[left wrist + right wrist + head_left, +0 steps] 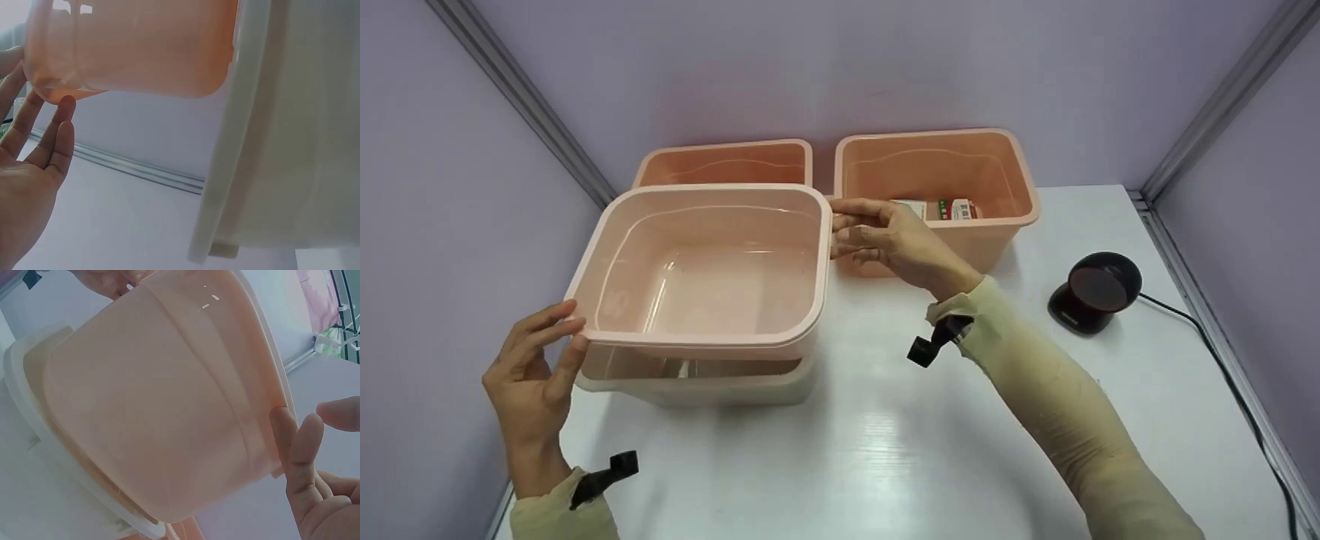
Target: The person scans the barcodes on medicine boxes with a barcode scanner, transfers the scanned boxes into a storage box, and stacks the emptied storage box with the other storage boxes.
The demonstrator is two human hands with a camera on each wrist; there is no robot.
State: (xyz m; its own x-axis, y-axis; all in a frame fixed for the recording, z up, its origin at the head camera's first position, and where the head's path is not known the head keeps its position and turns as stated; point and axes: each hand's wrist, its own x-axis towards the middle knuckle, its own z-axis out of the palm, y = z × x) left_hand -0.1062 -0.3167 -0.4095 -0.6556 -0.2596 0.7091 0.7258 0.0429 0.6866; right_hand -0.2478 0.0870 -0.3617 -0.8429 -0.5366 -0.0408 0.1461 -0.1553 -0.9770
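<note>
A pink plastic bin [712, 292] is tilted over a whitish bin [720, 390], its lower part inside that bin's opening. At its front left corner my left hand [536, 367] holds the rim, fingertips and thumb close together there. In the left wrist view, fingers [66, 112] reach the pink bin's outer wall. My right hand [889, 240] is at the right side, with extended fingertips against the wall under the rim; its thumb stands off the bin in the right wrist view. Something pale shows inside the whitish bin, mostly hidden.
Behind stand two orange-pink bins: the left one [735, 161] is partly covered, and the right one [937, 139] holds small printed packages [958, 209]. A black device [1095, 292] with a cable [1207, 345] sits on the white table [877, 457] at the right. Pale walls enclose the table.
</note>
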